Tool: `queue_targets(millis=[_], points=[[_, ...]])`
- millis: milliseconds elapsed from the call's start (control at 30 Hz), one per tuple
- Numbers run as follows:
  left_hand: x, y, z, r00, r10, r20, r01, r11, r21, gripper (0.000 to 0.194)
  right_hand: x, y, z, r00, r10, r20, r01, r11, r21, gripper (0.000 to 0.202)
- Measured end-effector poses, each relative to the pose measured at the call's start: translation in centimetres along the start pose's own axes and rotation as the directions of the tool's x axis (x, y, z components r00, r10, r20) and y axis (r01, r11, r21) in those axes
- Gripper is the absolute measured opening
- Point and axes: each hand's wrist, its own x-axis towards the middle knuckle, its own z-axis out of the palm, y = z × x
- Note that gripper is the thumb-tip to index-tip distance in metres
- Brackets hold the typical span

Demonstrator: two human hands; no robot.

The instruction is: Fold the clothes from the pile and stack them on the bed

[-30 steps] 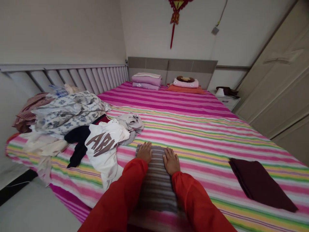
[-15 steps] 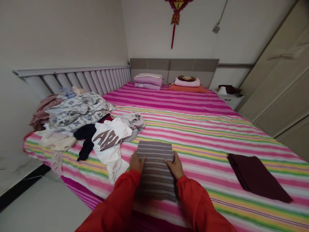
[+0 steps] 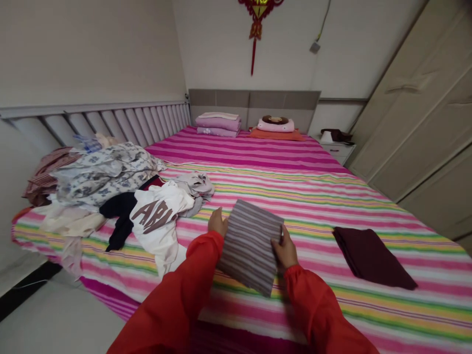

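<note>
A folded grey striped cloth (image 3: 252, 246) is held between my two hands, turned at an angle and seemingly raised off the bed near its front edge. My right hand (image 3: 285, 249) grips its right edge, thumb on the near face and fingers partly behind. At the left edge, my left hand (image 3: 218, 223) is closed around the cloth, its fingertips partly hidden. To the right, a folded dark maroon cloth (image 3: 374, 258) lies flat on the striped bedspread (image 3: 313, 206). A white T-shirt (image 3: 157, 216) with brown lettering lies loosely spread left of my left hand.
Rumpled clothes, including a floral white-and-blue garment (image 3: 106, 172), are heaped at the bed's left side beside a white railing (image 3: 110, 120). Folded purple bedding (image 3: 217, 124) and an orange and pink stack (image 3: 276, 129) sit by the headboard. A wardrobe (image 3: 416, 113) stands right.
The striped cloth has turned clockwise and appears lifted from the bed, with both hands on its sides. My view has shifted slightly to the right.
</note>
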Motion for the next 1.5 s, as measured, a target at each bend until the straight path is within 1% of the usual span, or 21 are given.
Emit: queue_targets(millis=[67,133,200,233,300,333,400,467,567,667,733,800,900,967,1067,1167,1233,1267,1367,1433,1500], points=[[-0.7,1.5,1.5,0.997,0.072,0.026,-0.073,0.997,0.018,0.050,0.1,-0.7,-1.6,1.000,-0.030,0.006,0.031,0.965,-0.260,0.064],[-2.3,2.7,3.5,0.979,0.165,0.117,-0.176,0.980,0.094,0.050,-0.1,-2.5,-1.7,0.986,-0.142,0.092,0.165,0.921,-0.352,0.055],[-4.1,3.3,5.4,0.950,0.196,0.243,-0.249,0.945,0.213,0.053,-0.6,-4.8,-0.4,0.935,-0.238,0.262,0.321,0.883,-0.343,0.049],[-5.0,3.4,6.2,0.939,0.179,0.293,-0.260,0.928,0.266,0.054,-0.9,-6.1,0.7,0.897,-0.263,0.355,0.381,0.867,-0.321,0.048],[-6.2,3.0,7.2,0.930,0.123,0.346,-0.244,0.912,0.330,0.055,-1.5,-8.2,3.0,0.814,-0.279,0.509,0.463,0.841,-0.279,0.046],[-6.7,2.6,7.3,0.929,0.104,0.355,-0.234,0.909,0.346,0.055,-1.6,-8.9,4.2,0.778,-0.272,0.566,0.484,0.834,-0.265,0.046],[-7.3,1.6,6.8,0.932,0.081,0.354,-0.218,0.904,0.368,0.055,-1.5,-9.9,6.1,0.731,-0.234,0.641,0.492,0.832,-0.256,0.046],[-7.9,0.5,5.9,0.938,0.079,0.337,-0.213,0.899,0.383,0.058,-0.8,-10.2,7.3,0.707,-0.187,0.682,0.477,0.838,-0.265,0.046],[-9.1,-0.8,4.5,0.958,0.070,0.277,-0.183,0.895,0.406,0.069,1.0,-9.9,8.4,0.691,-0.160,0.705,0.478,0.833,-0.279,0.047],[-10.5,-1.6,3.8,0.981,0.045,0.188,-0.125,0.891,0.437,0.073,2.7,-9.4,9.1,0.699,-0.138,0.702,0.476,0.822,-0.312,0.050],[-11.3,-2.3,3.7,0.989,0.064,0.137,-0.120,0.883,0.453,0.073,3.7,-9.2,9.6,0.714,-0.116,0.691,0.461,0.821,-0.338,0.052],[-12.1,-3.2,3.6,0.988,0.119,0.095,-0.150,0.872,0.467,0.074,4.6,-9.0,10.1,0.733,-0.093,0.673,0.436,0.824,-0.361,0.053],[-13.1,-4.9,3.5,0.971,0.235,0.039,-0.224,0.846,0.483,0.077,5.7,-8.8,10.3,0.764,-0.053,0.643,0.390,0.831,-0.396,0.053],[-13.6,-6.0,3.3,0.956,0.291,0.016,-0.262,0.832,0.488,0.078,6.5,-8.4,9.9,0.798,-0.005,0.602,0.331,0.839,-0.432,0.055],[-14.0,-7.2,3.0,0.943,0.331,0.022,-0.302,0.827,0.475,0.081,7.8,-7.9,8.6,0.853,0.116,0.508,0.185,0.844,-0.504,0.056],[-13.8,-7.9,2.8,0.941,0.332,0.067,-0.328,0.841,0.431,0.082,8.2,-8.1,6.9,0.876,0.231,0.423,0.051,0.829,-0.557,0.056],[-13.5,-8.0,2.6,0.946,0.307,0.104,-0.323,0.864,0.387,0.078,6.9,-9.1,6.3,0.892,0.247,0.378,0.015,0.820,-0.572,0.056],[-13.2,-7.9,2.4,0.950,0.285,0.126,-0.312,0.879,0.360,0.074,5.7,-9.8,6.3,0.903,0.231,0.362,0.021,0.819,-0.573,0.056],[-11.9,-6.8,1.6,0.974,0.151,0.167,-0.195,0.935,0.296,0.053,0.2,-11.8,7.3,0.919,0.110,0.379,0.124,0.831,-0.543,0.054],[-10.9,-5.5,0.9,0.988,0.056,0.145,-0.095,0.955,0.281,0.046,-4.0,-12.2,8.4,0.889,-0.032,0.457,0.272,0.840,-0.469,0.053],[-10.0,-4.1,0.4,0.990,0.049,0.129,-0.084,0.955,0.284,0.046,-7.5,-11.6,9.2,0.826,-0.143,0.545,0.403,0.826,-0.394,0.054]])
